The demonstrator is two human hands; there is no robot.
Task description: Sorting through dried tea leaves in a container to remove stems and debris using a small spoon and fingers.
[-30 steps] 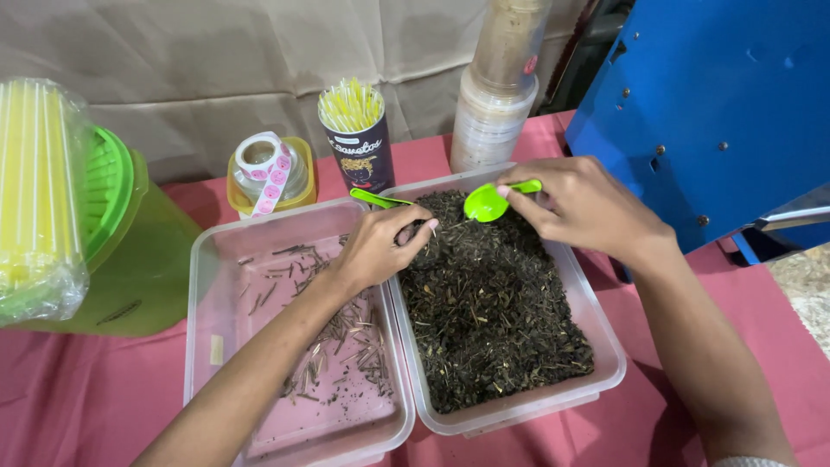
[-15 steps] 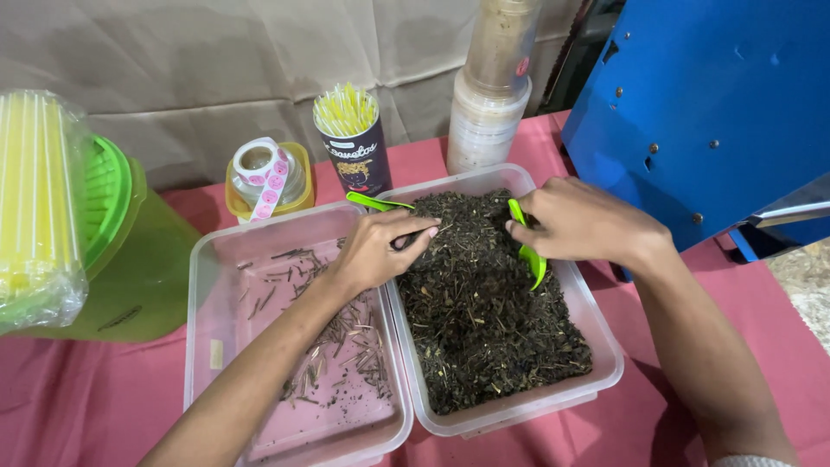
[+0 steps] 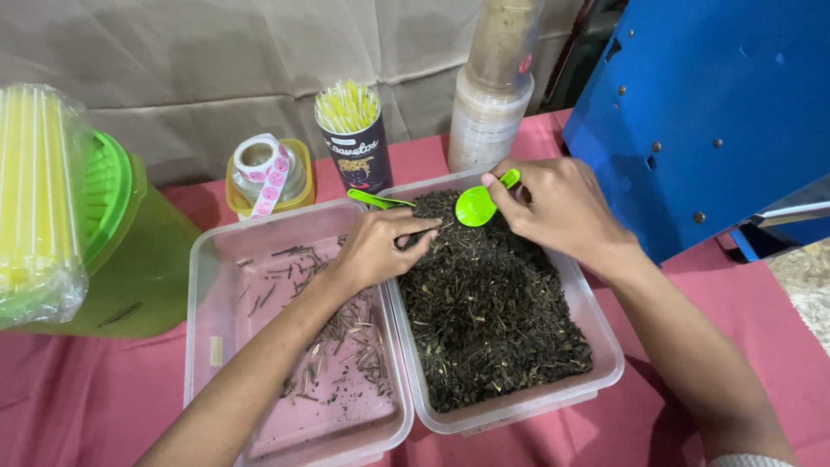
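A clear plastic tub [image 3: 608, 344] holds a bed of dark dried leaves [image 3: 493, 320]. My right hand [image 3: 562, 207] grips a bright green plastic spoon [image 3: 477, 204] by its handle, above the tub's far end, its bowl showing no leaves. My left hand [image 3: 376, 251] rests at the tub's far left corner, thumb and fingers pinched together in the leaves. A second green spoon handle [image 3: 379, 200] pokes out just behind that hand. A second clear tub [image 3: 197, 285] to the left holds scattered pale stems [image 3: 346, 342].
Behind the tubs stand a dark cup of yellow sticks [image 3: 350, 143], a sticker roll on a yellow jar [image 3: 264, 173] and stacked clear containers [image 3: 497, 95]. A green jug [image 3: 130, 251] and bagged yellow straws [image 3: 35, 199] are left, a blue metal machine [image 3: 709, 112] right.
My right hand dipped the green spoon down onto the leaves, then lifted it back toward the tub's far end. My left hand stayed at the tub's corner.
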